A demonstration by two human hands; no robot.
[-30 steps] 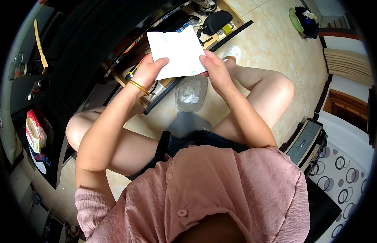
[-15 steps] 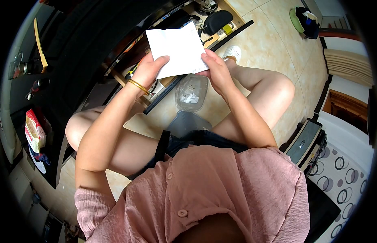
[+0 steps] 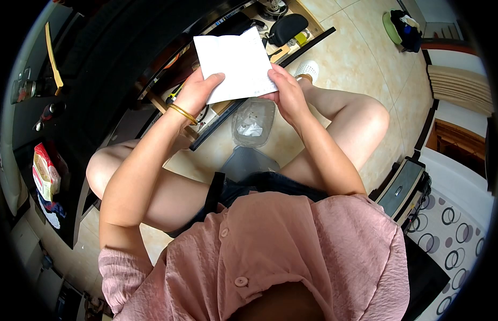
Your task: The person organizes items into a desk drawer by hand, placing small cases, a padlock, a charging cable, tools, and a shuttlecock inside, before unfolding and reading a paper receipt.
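Note:
A creased white sheet of paper (image 3: 235, 67) is held up between my two hands, over an open drawer (image 3: 219, 124). My left hand (image 3: 197, 93) grips its lower left side, thumb on top, with a gold bangle on the wrist. On the lower right edge my right hand (image 3: 286, 91) pinches the sheet, thumb on top. The fingers beneath the paper are mostly hidden. Behind the sheet, the drawer holds a black case (image 3: 287, 29), a yellow item (image 3: 301, 38) and other small things, partly covered by the paper.
Below the drawer, between my legs, stands a lined bin (image 3: 252, 134) with crumpled white paper inside. A red and white package (image 3: 45, 174) lies on the dark surface at left. A green basin (image 3: 390, 27) with dark cloth is at upper right, and a grey drawer unit (image 3: 401, 187) at right.
The paper has tilted slightly, its upper edge shifting a little up. Both hands keep their hold in nearly the same place.

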